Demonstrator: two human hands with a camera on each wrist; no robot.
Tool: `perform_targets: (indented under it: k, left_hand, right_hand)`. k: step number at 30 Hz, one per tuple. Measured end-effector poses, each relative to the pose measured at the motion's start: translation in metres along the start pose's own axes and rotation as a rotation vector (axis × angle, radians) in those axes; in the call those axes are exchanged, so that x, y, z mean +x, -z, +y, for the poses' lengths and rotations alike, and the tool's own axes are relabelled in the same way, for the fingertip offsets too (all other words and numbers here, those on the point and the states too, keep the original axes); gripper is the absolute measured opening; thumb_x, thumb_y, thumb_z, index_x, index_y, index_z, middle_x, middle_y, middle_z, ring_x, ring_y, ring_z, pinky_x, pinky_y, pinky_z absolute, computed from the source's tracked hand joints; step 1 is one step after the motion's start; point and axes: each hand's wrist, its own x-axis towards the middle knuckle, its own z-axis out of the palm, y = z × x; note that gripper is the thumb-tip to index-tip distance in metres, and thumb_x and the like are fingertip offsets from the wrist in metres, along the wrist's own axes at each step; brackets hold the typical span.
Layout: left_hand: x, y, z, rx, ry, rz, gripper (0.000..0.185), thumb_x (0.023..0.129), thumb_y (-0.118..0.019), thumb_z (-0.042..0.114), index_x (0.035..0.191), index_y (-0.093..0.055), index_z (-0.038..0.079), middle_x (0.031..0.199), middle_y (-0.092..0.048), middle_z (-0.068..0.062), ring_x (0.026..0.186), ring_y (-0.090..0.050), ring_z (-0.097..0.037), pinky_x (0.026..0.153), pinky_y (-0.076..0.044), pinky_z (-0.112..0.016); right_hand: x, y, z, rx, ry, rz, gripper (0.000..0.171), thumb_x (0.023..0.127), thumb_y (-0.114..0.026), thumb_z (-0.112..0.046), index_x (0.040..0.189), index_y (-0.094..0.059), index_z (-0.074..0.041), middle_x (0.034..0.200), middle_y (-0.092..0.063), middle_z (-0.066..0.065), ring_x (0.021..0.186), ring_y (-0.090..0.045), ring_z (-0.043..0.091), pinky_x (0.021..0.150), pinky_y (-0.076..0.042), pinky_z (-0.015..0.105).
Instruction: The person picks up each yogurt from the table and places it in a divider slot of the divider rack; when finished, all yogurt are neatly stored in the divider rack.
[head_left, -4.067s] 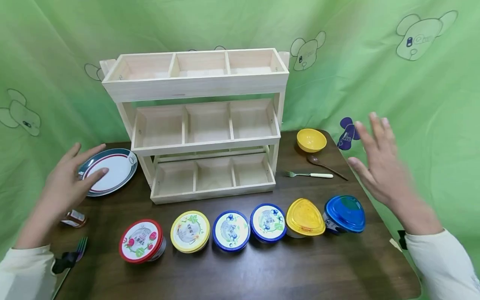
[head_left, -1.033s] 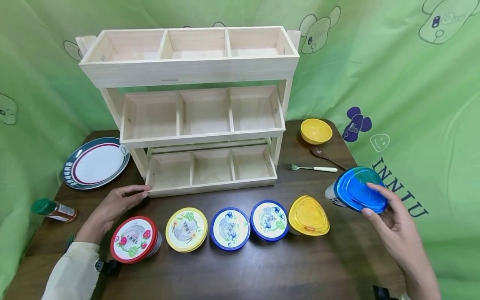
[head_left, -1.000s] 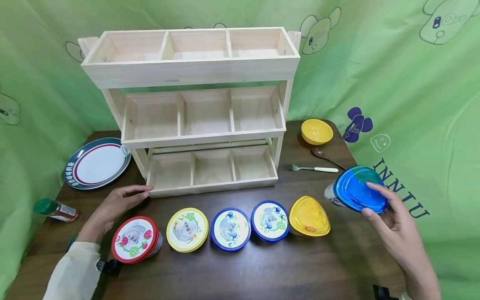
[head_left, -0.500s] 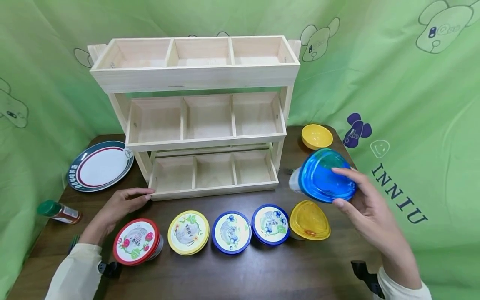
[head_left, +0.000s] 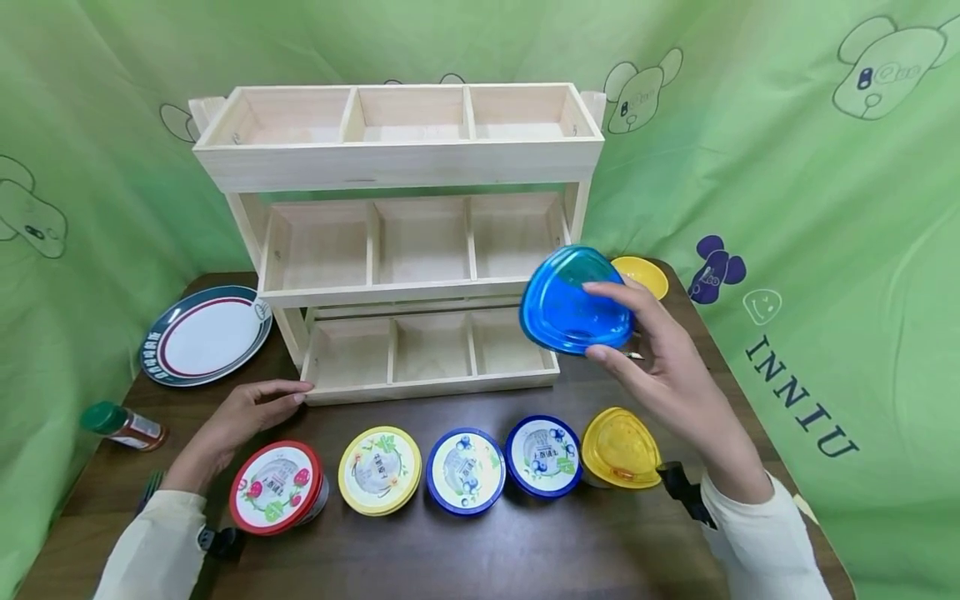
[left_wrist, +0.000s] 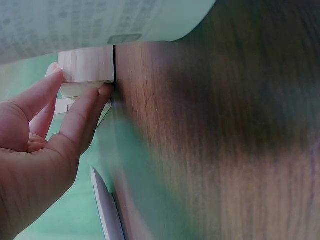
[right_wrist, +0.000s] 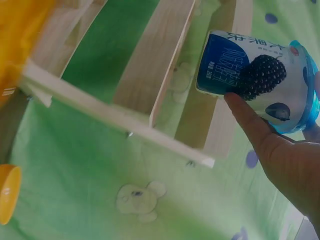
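Blue-lidded cup (head_left: 575,302) now higher, pinched in right hand (head_left: 660,367) beside rack (head_left: 405,158); left hand (head_left: 243,412) flat, seemingly unmoved.

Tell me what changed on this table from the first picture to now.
The right hand took hold of the blue-lidded cup at the right end of the row and carried it up and left, to the front of the wooden rack. The left hand left the plate and now touches the rack's bottom left corner. The other five cups stayed put.
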Motion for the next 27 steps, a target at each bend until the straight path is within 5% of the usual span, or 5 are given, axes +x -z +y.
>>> perform_targets:
  k: [3,11,27]
  left_hand:
    - [0.0,0.0,-0.001,-0.009,0.001,0.001,0.043,0.113,-0.062,0.027,0.15,-0.065,0.006,0.159,-0.052,-0.025,0.139,-0.059,-0.036,0.107,-0.058,-0.042]
    - [0.0,-0.001,-0.002,-0.031,0.003,-0.001,0.042,0.114,-0.062,0.027,0.151,-0.065,0.007,0.16,-0.052,-0.026,0.143,-0.055,-0.042,0.107,-0.058,-0.041]
    - [-0.003,-0.004,-0.003,-0.052,-0.019,0.019,0.041,0.113,-0.063,0.024,0.148,-0.066,0.003,0.156,-0.056,-0.026,0.141,-0.058,-0.041,0.106,-0.058,-0.041]
  right_hand:
    - [0.014,-0.005,-0.004,-0.018,0.02,-0.018,0.061,0.103,-0.073,-0.001,0.159,-0.053,-0.016,0.169,-0.039,0.015,0.139,-0.051,0.05,0.104,-0.054,0.021]
    - [0.046,-0.015,-0.002,0.035,0.045,-0.044,0.06,0.107,-0.064,0.003,0.162,-0.043,-0.011,0.178,-0.022,0.01,0.15,-0.041,0.047,0.113,-0.047,0.064]
    - [0.087,-0.031,0.034,0.126,0.024,0.077,0.053,0.109,-0.06,0.003,0.158,-0.041,-0.002,0.175,-0.023,0.015,0.152,-0.039,0.045,0.118,-0.041,0.064]
